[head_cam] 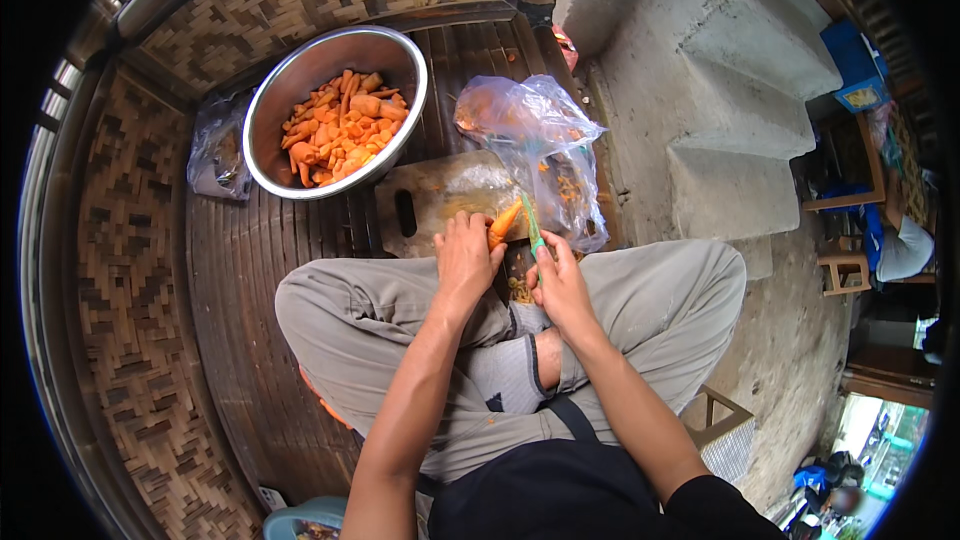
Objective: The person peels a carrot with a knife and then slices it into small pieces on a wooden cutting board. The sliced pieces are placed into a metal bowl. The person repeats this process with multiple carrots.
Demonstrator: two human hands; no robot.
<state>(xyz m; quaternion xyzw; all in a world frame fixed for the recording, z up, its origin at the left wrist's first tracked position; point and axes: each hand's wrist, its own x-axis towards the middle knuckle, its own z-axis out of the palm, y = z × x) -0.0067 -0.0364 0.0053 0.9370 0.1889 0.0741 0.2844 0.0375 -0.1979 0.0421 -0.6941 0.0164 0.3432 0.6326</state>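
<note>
My left hand (466, 253) grips the thick end of a carrot (506, 219), its narrow end pointing away from me over the near edge of a worn cutting board (442, 187). Close to its right, my right hand (559, 274) is closed around the green handle of a knife or peeler (533, 229); its exact kind is unclear. The tool's long end lies close beside the carrot; whether they touch is unclear. Beyond the board to the left, a large metal bowl (259, 142) holds many carrot pieces (345, 127). A clear plastic bag (532, 120) with orange contents partly covers the board's right side.
Peelings (520, 290) lie on the slatted floor (255, 262) before my crossed legs. Another plastic bag (217, 146) is left of the bowl, and a blue-grey tub (300, 519) is at lower left. Concrete steps (735, 172) rise at right; a person (904, 247) is at far right.
</note>
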